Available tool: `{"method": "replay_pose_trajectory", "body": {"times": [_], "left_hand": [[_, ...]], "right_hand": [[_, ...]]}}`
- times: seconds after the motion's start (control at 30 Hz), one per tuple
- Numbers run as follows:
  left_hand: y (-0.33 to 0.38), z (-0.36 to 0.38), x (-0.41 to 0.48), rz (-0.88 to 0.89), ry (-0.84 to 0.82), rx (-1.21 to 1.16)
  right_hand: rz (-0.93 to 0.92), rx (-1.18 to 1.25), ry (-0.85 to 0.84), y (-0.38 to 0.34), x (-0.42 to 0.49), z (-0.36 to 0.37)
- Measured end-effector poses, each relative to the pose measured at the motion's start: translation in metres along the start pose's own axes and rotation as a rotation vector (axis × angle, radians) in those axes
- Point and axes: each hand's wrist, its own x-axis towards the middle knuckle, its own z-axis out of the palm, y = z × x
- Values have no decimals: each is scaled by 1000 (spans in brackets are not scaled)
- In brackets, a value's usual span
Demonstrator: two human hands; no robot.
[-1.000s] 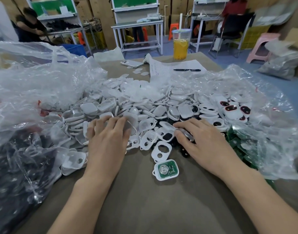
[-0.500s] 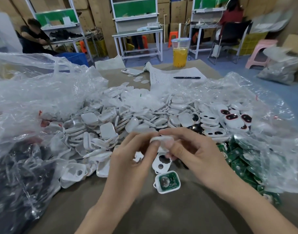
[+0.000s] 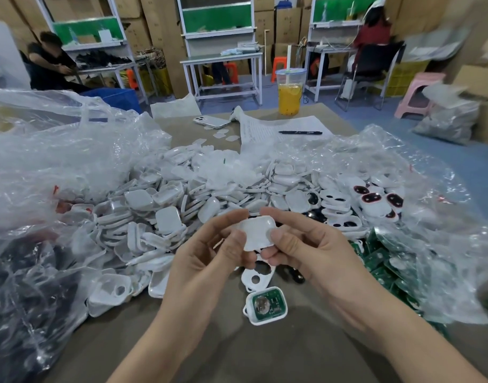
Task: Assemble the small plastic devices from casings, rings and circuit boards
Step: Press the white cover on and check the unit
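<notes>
Both hands hold one white plastic casing (image 3: 257, 234) above the table's middle. My left hand (image 3: 209, 261) pinches its left side between thumb and fingers; my right hand (image 3: 306, 252) pinches its right side. Below them on the table lies a white casing with a green circuit board (image 3: 265, 305) in it, and a white ring piece with holes (image 3: 256, 276) just above that. A big heap of white casings and rings (image 3: 182, 205) spreads behind the hands. Loose green circuit boards (image 3: 381, 261) lie in a clear bag at the right.
Crumpled clear plastic bags (image 3: 57, 161) flank the heap on both sides; a dark bag (image 3: 21, 299) sits at the left. Farther back lie a phone (image 3: 211, 121), a paper sheet with a pen (image 3: 299, 132) and a cup of yellow drink (image 3: 290, 92). People sit at benches behind.
Both hands left the heap, came together and lifted a white casing. Since half a second ago it has been turned so its broad face shows.
</notes>
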Motion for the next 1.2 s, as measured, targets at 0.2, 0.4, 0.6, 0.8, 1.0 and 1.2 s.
{"method": "replay_pose_trajectory", "body": {"times": [0.2, 0.4, 0.6, 0.8, 1.0, 1.2], "left_hand": [[2, -2, 5, -144, -25, -213], [0, -5, 8, -240, -56, -174], [-2, 2, 2, -303, -71, -78], [3, 1, 2, -352, -105, -90], [6, -2, 2, -400, -125, -4], [4, -5, 5, -339, -62, -157]], "right_hand": [[58, 67, -23, -2, 0, -1], [40, -83, -117, 0, -4, 0], [-47, -280, -108, 9, -7, 3], [-73, -315, -132, 8, -6, 0], [-49, -281, -143, 9, -6, 1], [-35, -279, -127, 6, -7, 3]]}}
